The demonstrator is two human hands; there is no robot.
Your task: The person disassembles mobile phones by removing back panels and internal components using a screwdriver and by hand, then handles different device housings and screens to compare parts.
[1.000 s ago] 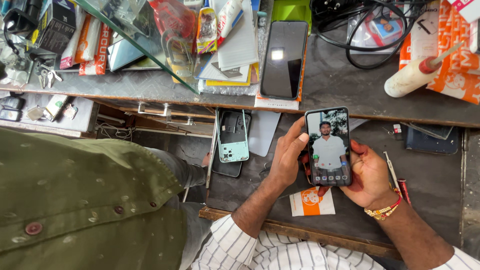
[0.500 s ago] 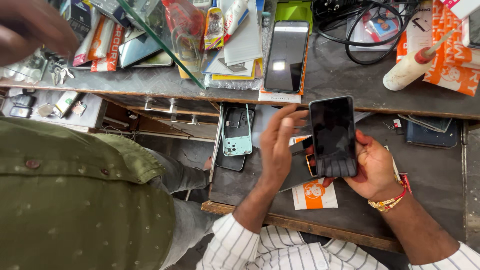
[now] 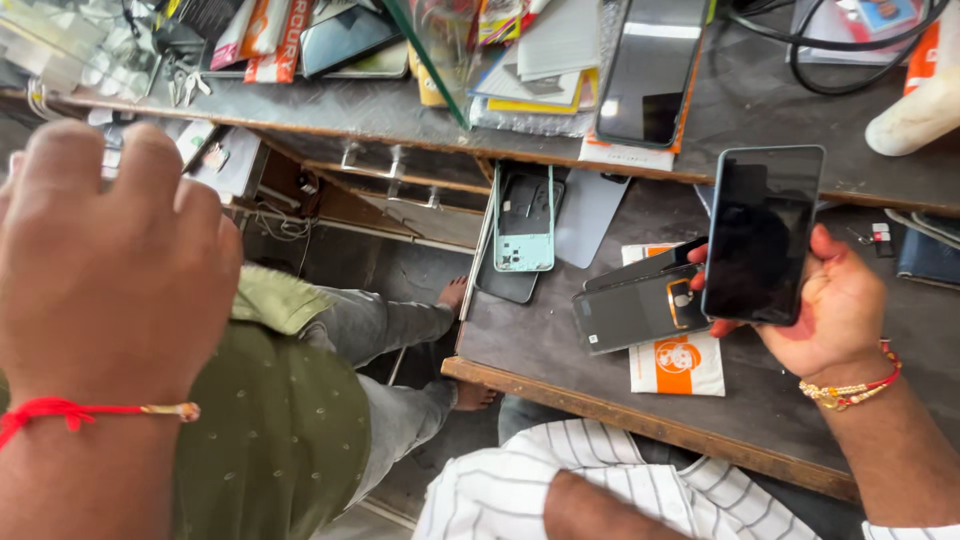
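My right hand [image 3: 835, 310], with a gold and red wrist band, holds a dark-screened smartphone [image 3: 762, 235] upright above the lower wooden desk [image 3: 560, 385]. Just under the phone lies a flat dark phone panel [image 3: 635, 305] on an orange and white packet [image 3: 680, 365]. My left hand is out of view; only its bare forearm [image 3: 590, 510] shows at the bottom edge, coming out of a striped sleeve. A co-worker's large hand [image 3: 110, 260], with a red thread on the wrist, is raised close to the camera at the left.
A mint green phone frame [image 3: 525, 220] lies at the back of the desk. The upper shelf [image 3: 400, 115] carries a big dark phone [image 3: 650, 70], packets, papers, black cables [image 3: 830, 50] and a white roll [image 3: 920, 115]. The co-worker in a green shirt [image 3: 270, 430] sits left.
The phone's screen went from a picture to dark. My left hand drew back off the phone and out of view. The co-worker's hand rose close to the camera.
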